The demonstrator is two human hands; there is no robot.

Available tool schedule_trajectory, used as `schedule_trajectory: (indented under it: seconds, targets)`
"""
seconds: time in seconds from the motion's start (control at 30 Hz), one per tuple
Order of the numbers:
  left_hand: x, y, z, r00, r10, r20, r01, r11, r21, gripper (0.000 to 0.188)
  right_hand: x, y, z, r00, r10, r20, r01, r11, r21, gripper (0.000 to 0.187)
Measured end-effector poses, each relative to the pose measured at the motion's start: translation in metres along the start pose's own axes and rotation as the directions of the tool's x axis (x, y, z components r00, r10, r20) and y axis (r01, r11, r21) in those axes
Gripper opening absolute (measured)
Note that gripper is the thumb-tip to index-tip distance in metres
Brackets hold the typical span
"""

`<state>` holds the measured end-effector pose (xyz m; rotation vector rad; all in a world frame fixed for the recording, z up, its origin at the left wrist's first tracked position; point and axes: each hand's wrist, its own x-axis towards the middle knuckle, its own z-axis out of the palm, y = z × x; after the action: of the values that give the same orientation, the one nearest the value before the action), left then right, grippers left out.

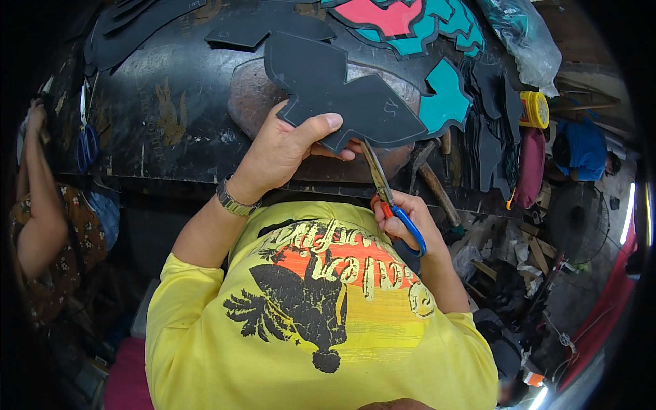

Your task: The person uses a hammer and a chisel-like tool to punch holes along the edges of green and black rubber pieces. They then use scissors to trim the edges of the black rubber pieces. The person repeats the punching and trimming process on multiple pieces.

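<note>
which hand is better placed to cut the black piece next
Probably the right hand: it holds the scissors, blades by the lower edge of the black piece. The left hand is busy gripping that piece.

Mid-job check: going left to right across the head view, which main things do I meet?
Another person's hand, loose blue-handled scissors, the left hand, the right hand, a hammer, the stack of black pieces, a yellow tub, a person in blue.

The black piece (362, 108) looks smooth and matt, the scissor blades (376, 169) metal, their handles (408, 226) glossy plastic.
</note>
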<state>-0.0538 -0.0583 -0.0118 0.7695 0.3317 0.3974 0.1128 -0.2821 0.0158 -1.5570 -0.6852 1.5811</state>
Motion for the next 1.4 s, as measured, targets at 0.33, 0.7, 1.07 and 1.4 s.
schedule_trajectory:
  seconds: [0.33, 0.7, 1.07, 1.4]
  targets:
    - [-0.001, 0.000, -0.002, 1.000, 0.001, 0.019, -0.001, 1.000, 0.004, 0.027, 0.003, 0.013, 0.004, 0.999, -0.014, -0.029, 0.015, 1.000, 0.019, 0.052]
    - [0.000, -0.001, -0.001, 1.000, 0.005, 0.019, -0.005, 1.000, -0.010, 0.027, 0.004, 0.011, 0.005, 0.997, -0.037, -0.064, 0.037, 0.999, 0.001, 0.060]
    - [0.000, -0.002, -0.001, 1.000, 0.015, 0.010, -0.015, 1.000, -0.020, 0.027, 0.007, 0.015, 0.003, 0.994, -0.080, -0.070, 0.075, 0.995, -0.068, 0.062]
    - [0.001, -0.002, -0.001, 0.999, 0.047, 0.014, -0.047, 0.998, 0.048, 0.024, 0.007, 0.012, 0.007, 0.992, -0.093, -0.084, 0.088, 0.994, -0.062, 0.030]
